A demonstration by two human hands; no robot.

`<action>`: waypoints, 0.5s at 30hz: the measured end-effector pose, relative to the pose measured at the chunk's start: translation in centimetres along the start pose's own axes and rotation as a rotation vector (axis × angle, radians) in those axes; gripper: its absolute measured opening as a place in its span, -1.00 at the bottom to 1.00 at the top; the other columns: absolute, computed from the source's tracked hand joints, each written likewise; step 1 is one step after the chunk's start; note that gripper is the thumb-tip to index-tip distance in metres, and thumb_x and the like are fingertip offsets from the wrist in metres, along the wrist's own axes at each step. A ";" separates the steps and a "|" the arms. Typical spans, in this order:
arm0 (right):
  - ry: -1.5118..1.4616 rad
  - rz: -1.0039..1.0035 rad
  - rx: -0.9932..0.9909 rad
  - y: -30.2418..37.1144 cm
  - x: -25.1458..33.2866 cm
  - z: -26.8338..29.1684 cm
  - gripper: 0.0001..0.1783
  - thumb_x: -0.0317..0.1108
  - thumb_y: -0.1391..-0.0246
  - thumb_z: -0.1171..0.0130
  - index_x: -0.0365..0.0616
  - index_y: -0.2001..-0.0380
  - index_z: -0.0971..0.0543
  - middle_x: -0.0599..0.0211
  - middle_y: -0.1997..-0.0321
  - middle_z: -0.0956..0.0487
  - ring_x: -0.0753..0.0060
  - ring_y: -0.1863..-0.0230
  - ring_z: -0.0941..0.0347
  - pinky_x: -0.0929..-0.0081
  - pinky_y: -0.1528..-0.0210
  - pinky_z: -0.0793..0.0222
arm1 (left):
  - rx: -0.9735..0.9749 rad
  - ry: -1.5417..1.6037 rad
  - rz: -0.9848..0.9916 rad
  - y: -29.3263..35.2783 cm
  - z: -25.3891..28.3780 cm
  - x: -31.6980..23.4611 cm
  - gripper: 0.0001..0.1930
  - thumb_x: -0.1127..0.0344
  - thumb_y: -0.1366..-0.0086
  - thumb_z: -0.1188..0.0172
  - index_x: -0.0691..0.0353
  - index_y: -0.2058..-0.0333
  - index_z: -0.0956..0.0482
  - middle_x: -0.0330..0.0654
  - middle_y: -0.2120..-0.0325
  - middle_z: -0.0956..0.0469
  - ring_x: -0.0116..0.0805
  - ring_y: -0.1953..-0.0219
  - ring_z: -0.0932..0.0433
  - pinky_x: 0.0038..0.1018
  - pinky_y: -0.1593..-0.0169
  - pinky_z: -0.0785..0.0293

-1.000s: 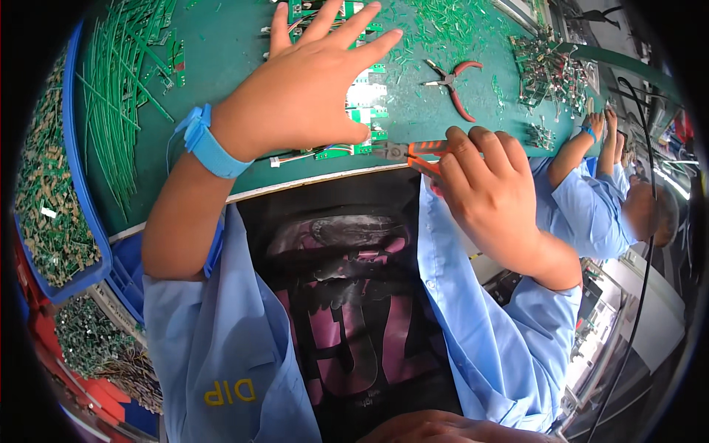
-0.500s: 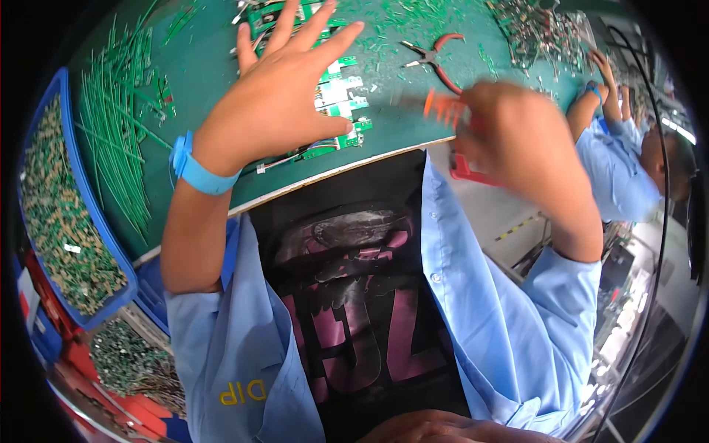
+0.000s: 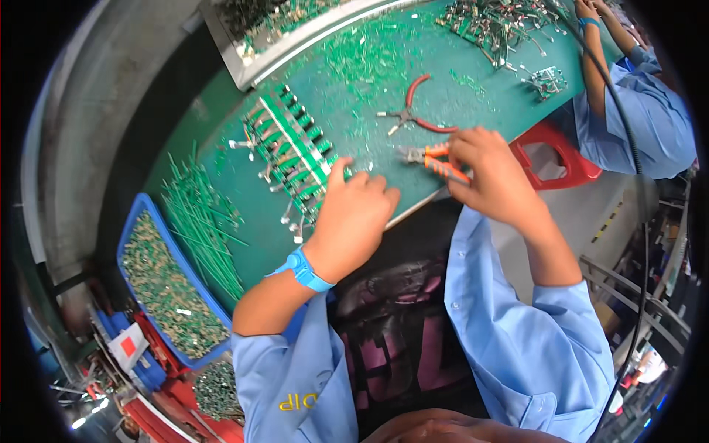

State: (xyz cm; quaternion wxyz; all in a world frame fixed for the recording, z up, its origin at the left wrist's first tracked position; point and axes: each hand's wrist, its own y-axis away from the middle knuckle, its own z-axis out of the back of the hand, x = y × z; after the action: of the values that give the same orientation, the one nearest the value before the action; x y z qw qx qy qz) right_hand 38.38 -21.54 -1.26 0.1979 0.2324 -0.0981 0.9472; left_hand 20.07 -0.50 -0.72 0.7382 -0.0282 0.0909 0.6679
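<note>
A panel of joined green circuit boards (image 3: pixel 292 140), with short white-tipped wires along its left side, lies on the green work surface. At its near right end is my left hand (image 3: pixel 351 221), back up. One finger reaches to the board's edge and the others are half bent and a little apart; no held thing shows there. My right hand (image 3: pixel 491 173) is closed round the handles of orange-handled cutting pliers (image 3: pixel 443 162). Their jaws point left, just above the work surface. Beyond them lies a second pair of pliers, with red handles (image 3: pixel 436 127), its jaws apart.
Long green strips (image 3: pixel 203 229) lie left, beside a blue bin (image 3: pixel 136 214) of small parts. Green scraps (image 3: pixel 362 63) litter the green mat (image 3: pixel 310 92). Wired boards (image 3: pixel 495 29) are heaped at the far right. A red stool (image 3: pixel 580 173) and another person's arm (image 3: pixel 594 66) are at right.
My view has swung, so the panel shows whole. My left hand has gone from lying spread over the boards to their near end, fingers more bent. My right hand, blurred before, is steadier.
</note>
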 end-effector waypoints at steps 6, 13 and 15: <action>-0.284 -0.119 -0.207 3.0 -0.8 0.5 -0.75 -0.48 0.05 -0.40 -0.13 0.30 -0.54 0.17 -0.08 -0.66 0.05 -0.06 -0.52 0.24 -0.17 -0.41 | 0.036 0.429 -0.072 -2.2 3.1 2.0 -0.90 0.46 -0.24 -0.41 0.19 0.26 -0.76 -0.20 0.23 -0.76 -0.11 0.16 -0.69 -0.24 -0.19 -0.57; -0.334 -0.084 -0.322 3.0 -1.0 -0.4 -0.77 -0.52 -0.06 -0.38 -0.10 0.29 -0.52 0.23 0.02 -0.69 0.22 0.06 -0.55 0.37 -0.04 -0.45 | -0.832 0.226 0.388 -6.0 8.4 12.6 -0.54 0.32 -0.45 -0.37 0.29 -0.27 -0.69 0.02 -0.37 -0.63 0.10 -0.36 -0.62 -0.23 -0.36 -0.57; -0.612 -0.163 -0.278 2.2 -1.1 -1.0 -0.79 -0.52 -0.11 -0.37 -0.10 0.27 -0.52 0.24 0.05 -0.70 0.28 0.11 -0.54 0.42 0.02 -0.44 | -0.714 0.257 0.392 -4.9 7.7 12.6 -0.51 0.28 -0.46 -0.37 0.29 -0.31 -0.66 0.02 -0.42 -0.57 0.11 -0.42 -0.55 -0.18 -0.41 -0.51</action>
State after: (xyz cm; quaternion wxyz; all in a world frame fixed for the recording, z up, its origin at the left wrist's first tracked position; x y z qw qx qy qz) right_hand 37.93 -23.60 -2.85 0.2641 0.4838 -0.2622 0.7921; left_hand 26.82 12.59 4.26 0.5238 -0.3474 -0.0510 0.7761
